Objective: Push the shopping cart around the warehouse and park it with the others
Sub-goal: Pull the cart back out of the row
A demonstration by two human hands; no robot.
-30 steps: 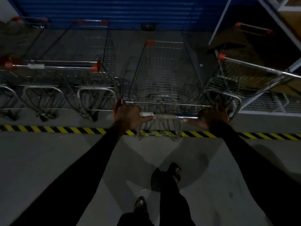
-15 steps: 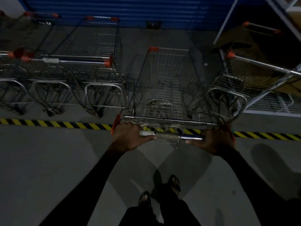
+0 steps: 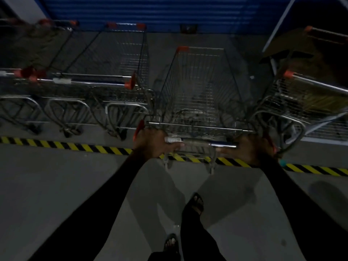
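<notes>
A wire shopping cart (image 3: pixel 199 87) with red corner caps stands straight ahead of me, its basket beyond the yellow-and-black floor stripe (image 3: pixel 79 146) and its rear legs on the stripe. My left hand (image 3: pixel 153 143) grips the left end of the cart's handle bar (image 3: pixel 199 143). My right hand (image 3: pixel 251 149) grips the right end. Several parked carts (image 3: pixel 105 80) stand in a row to the left, handles toward me. Another parked cart (image 3: pixel 308 98) sits angled at the right, close to my cart's side.
A blue roller shutter (image 3: pixel 160 12) closes the back of the bay. A white shelving frame (image 3: pixel 278 27) and a cardboard sheet (image 3: pixel 288 42) stand at the right. Grey concrete floor (image 3: pixel 56 185) stretches behind the stripe, with my sandalled feet (image 3: pixel 195 203) below.
The cart's handle went from over the stripe to short of it, then back over it; both hands kept their grip and my feet stepped.
</notes>
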